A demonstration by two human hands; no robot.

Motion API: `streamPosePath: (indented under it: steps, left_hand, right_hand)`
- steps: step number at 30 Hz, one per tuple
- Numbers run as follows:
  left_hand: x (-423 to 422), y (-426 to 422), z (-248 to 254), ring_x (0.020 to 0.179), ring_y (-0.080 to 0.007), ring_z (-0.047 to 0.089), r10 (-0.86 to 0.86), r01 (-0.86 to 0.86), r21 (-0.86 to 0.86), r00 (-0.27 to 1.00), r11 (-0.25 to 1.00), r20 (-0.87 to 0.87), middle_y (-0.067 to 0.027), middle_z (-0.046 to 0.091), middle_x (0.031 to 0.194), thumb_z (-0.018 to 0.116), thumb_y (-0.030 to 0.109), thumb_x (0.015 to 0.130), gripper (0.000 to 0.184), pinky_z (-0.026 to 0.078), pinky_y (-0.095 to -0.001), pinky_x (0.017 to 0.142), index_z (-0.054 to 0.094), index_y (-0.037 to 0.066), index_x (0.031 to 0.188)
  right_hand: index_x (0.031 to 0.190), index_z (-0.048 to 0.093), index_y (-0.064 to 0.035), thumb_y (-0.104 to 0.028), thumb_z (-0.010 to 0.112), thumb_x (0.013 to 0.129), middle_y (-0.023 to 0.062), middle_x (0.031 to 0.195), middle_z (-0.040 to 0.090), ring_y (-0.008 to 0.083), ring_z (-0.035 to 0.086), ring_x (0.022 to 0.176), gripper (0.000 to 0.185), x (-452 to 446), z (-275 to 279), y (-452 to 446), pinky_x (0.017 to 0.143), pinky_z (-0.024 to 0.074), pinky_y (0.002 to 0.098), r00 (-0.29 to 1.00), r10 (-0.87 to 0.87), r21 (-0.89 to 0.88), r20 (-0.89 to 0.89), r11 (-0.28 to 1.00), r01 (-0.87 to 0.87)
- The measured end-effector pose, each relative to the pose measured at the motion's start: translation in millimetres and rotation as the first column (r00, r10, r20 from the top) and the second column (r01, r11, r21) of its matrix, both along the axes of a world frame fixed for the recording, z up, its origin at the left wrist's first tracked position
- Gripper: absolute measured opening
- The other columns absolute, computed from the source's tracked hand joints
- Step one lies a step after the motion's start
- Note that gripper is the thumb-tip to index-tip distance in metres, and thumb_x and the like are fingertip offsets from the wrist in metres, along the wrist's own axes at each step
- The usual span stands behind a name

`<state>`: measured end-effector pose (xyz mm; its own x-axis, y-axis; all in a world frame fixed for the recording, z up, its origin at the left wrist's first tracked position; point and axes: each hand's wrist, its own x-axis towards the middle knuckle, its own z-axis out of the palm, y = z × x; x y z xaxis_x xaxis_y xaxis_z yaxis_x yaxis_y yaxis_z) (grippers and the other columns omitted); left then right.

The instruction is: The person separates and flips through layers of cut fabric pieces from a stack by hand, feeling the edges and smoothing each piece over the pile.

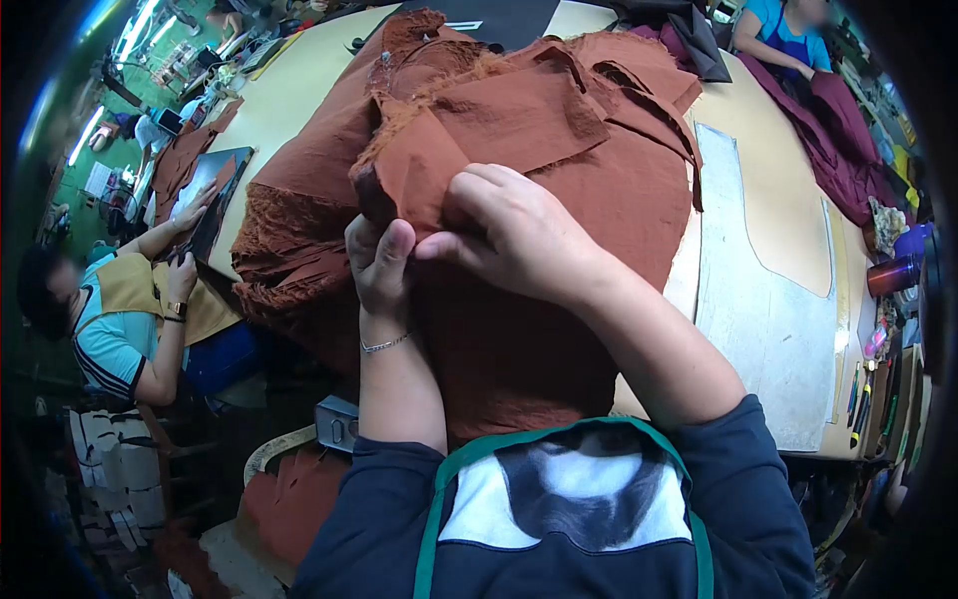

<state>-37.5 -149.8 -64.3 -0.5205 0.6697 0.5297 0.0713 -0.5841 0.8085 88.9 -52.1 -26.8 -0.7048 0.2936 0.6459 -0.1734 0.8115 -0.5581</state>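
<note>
A large heap of rust-brown fabric [539, 260] with frayed edges covers the table in front of me and hangs down over its near edge toward my apron. My left hand [381, 265] is closed on a folded edge of this fabric, thumb pointing up. Close beside it, my right hand [519, 230] pinches the same fabric, with its thumb tip near my left thumb. The raised piece between the hands shows a fuzzy, frayed border. Part of the left fingers is hidden behind the cloth.
A pale, flat cutting template [758, 299] lies on the table [788, 190] at the right. Pens and a cutter [860, 409] sit by the right edge, near a shiny cup [893, 277]. Co-workers are at the left [125, 309] and far right [788, 40], the latter with maroon fabric [828, 130].
</note>
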Motion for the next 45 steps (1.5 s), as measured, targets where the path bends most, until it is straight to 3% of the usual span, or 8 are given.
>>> streamPosePath:
  steps: [7, 14, 17, 19, 22, 29, 36, 45]
  left_hand:
    - [-3, 5, 15, 0.066, -0.0048, 0.047, -0.071, 0.043, -0.098, 0.949, 0.994, -0.307, 0.0028, 0.056, 0.072, 0.063, 0.02, 0.081, 0.021, 0.038, -0.0201, 0.059, 0.059, -0.001, 0.084]
    - [-34, -6, -18, 0.084, -0.0127, 0.056, 0.043, -0.103, -0.154, 0.936, 0.983, -0.348, -0.0082, 0.059, 0.094, 0.057, 0.016, 0.082, 0.02, 0.046, -0.0258, 0.072, 0.058, 0.002, 0.097]
    - [-54, 0, -58, 0.103, -0.0225, 0.049, 0.033, -0.081, 0.327, 0.988, 0.941, 0.149, -0.0138, 0.048, 0.116, 0.051, 0.028, 0.082, 0.039, 0.042, -0.0355, 0.084, 0.048, 0.003, 0.112]
    - [-45, -2, -24, 0.121, -0.0311, 0.037, -0.654, 0.363, 0.61, 0.667, 0.704, 0.358, -0.0176, 0.036, 0.132, 0.045, 0.042, 0.081, 0.063, 0.029, -0.0467, 0.1, 0.035, 0.002, 0.129]
    - [-32, -3, -16, 0.115, -0.0286, 0.043, -0.436, 0.251, 0.407, 0.769, 0.878, 0.468, -0.0164, 0.042, 0.127, 0.049, 0.038, 0.08, 0.058, 0.034, -0.0434, 0.096, 0.041, 0.002, 0.125]
    - [-9, 0, -3, 0.062, -0.0053, 0.047, 0.038, -0.047, -0.034, 0.975, 0.998, -0.217, 0.0018, 0.056, 0.068, 0.062, 0.026, 0.081, 0.027, 0.034, -0.0203, 0.054, 0.059, 0.001, 0.076]
    - [-6, 3, 4, 0.065, -0.0045, 0.048, -0.019, 0.011, -0.027, 0.953, 1.0, -0.304, 0.0021, 0.057, 0.072, 0.062, 0.027, 0.082, 0.028, 0.037, -0.0204, 0.058, 0.061, 0.0, 0.087]
    - [3, 8, 16, 0.062, -0.0145, 0.054, 0.04, -0.123, -0.098, 0.798, 0.988, -0.601, -0.0024, 0.057, 0.068, 0.058, 0.017, 0.083, 0.018, 0.041, -0.0264, 0.057, 0.059, -0.001, 0.079]
  right_hand:
    - [0.074, 0.052, -0.0021, -0.01, 0.058, 0.076, 0.0114, 0.074, 0.053, 0.0305, 0.052, 0.074, 0.01, 8, -3, 18, 0.066, 0.0434, 0.0376, 0.983, 0.17, -0.005, -0.075, 0.985, -0.171]
    - [0.074, 0.052, -0.0029, -0.009, 0.049, 0.075, 0.0113, 0.072, 0.054, 0.0297, 0.053, 0.074, 0.007, 26, 18, 60, 0.068, 0.0449, 0.0379, 0.977, -0.171, 0.567, 0.13, 0.821, 0.068]
    - [0.075, 0.051, -0.0026, -0.011, 0.046, 0.077, 0.0144, 0.075, 0.057, 0.0309, 0.055, 0.075, 0.01, 38, 16, 113, 0.07, 0.0452, 0.0395, 0.906, -0.397, 0.582, 0.148, 0.776, 0.244]
    - [0.075, 0.051, -0.0023, -0.011, 0.046, 0.077, 0.0161, 0.076, 0.058, 0.032, 0.056, 0.075, 0.011, 34, -7, 121, 0.071, 0.0449, 0.0405, 0.873, -0.438, 0.529, 0.213, 0.803, 0.274]
    - [0.068, 0.051, -0.0014, -0.023, 0.05, 0.083, 0.0163, 0.066, 0.057, 0.034, 0.056, 0.068, 0.026, 26, -3, 104, 0.065, 0.0452, 0.0425, 0.757, -0.652, 0.403, 0.042, 0.704, 0.584]
    - [0.071, 0.052, -0.002, -0.042, 0.063, 0.071, 0.0158, 0.069, 0.055, 0.0342, 0.055, 0.071, 0.041, 10, 16, 9, 0.065, 0.0437, 0.042, 0.992, -0.105, 0.172, 0.072, 0.981, 0.092]
    - [0.075, 0.05, -0.0023, -0.014, 0.063, 0.076, 0.0117, 0.069, 0.05, 0.0291, 0.053, 0.071, 0.017, 0, -7, 18, 0.063, 0.0438, 0.0366, 0.977, 0.214, 0.007, -0.015, 0.977, -0.214]
    - [0.066, 0.055, -0.0053, -0.016, 0.06, 0.074, 0.0124, 0.065, 0.054, 0.0316, 0.053, 0.07, 0.014, 25, 20, 39, 0.063, 0.0442, 0.0397, 0.966, 0.146, 0.271, 0.215, 0.941, -0.202]
